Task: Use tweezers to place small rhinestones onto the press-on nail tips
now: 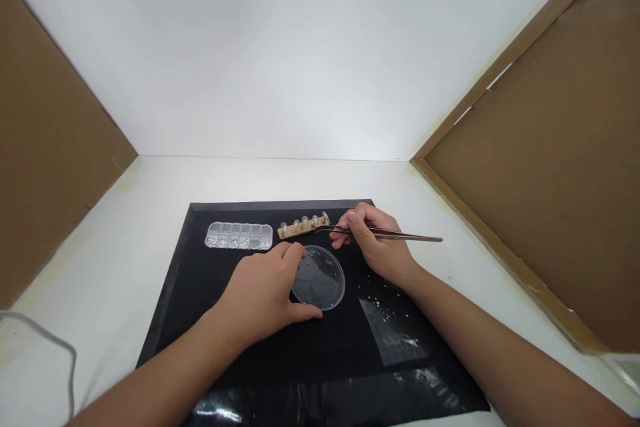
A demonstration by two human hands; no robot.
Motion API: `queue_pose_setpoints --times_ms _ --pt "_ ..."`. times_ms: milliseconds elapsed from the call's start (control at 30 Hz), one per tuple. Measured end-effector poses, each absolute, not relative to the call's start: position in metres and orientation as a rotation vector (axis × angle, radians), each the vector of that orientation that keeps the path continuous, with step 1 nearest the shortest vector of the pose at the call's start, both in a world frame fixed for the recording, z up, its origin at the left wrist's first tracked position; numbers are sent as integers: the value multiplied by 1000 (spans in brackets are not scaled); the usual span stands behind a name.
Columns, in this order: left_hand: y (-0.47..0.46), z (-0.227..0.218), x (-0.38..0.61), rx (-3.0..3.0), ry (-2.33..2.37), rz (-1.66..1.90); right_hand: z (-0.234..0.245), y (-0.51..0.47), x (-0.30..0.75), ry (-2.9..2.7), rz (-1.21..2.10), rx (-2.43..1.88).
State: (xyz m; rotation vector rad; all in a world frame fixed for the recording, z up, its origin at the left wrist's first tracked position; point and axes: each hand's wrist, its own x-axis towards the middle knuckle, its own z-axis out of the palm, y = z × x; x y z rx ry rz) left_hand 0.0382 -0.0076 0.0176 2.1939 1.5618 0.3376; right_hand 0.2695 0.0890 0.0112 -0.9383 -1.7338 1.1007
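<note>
A clear round dish (325, 278) lies on the black mat. My left hand (265, 290) grips its left side, with the thumb at the near rim and the fingers at the far rim. Pinched in my right hand (375, 237) is a pair of long thin tweezers (410, 236) with a bent tip. That tip is at the right part of a small wooden strip (290, 233), which carries several clear nail tips (305, 222) standing in a row. Whether the tip touches the strip or holds anything is too small to tell.
A clear compartment box (239, 235) with small shiny pieces in its near row sits at the left. Tiny light bits (385, 303) are scattered by a clear plastic sheet (393, 340) at the right. Cardboard panels (550, 147) flank the white table; a grey cable (70, 353) lies left.
</note>
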Motion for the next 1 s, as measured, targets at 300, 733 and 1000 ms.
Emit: queue_pose_setpoints --times_ms 300,733,1000 --pt "-7 16 38 2194 1562 347 9 86 262 -1711 1092 -959" --pt "-7 16 38 2210 1567 333 8 85 254 -1685 1099 -981" --pt "-7 16 39 2208 1561 359 5 86 252 -1688 1120 -968"
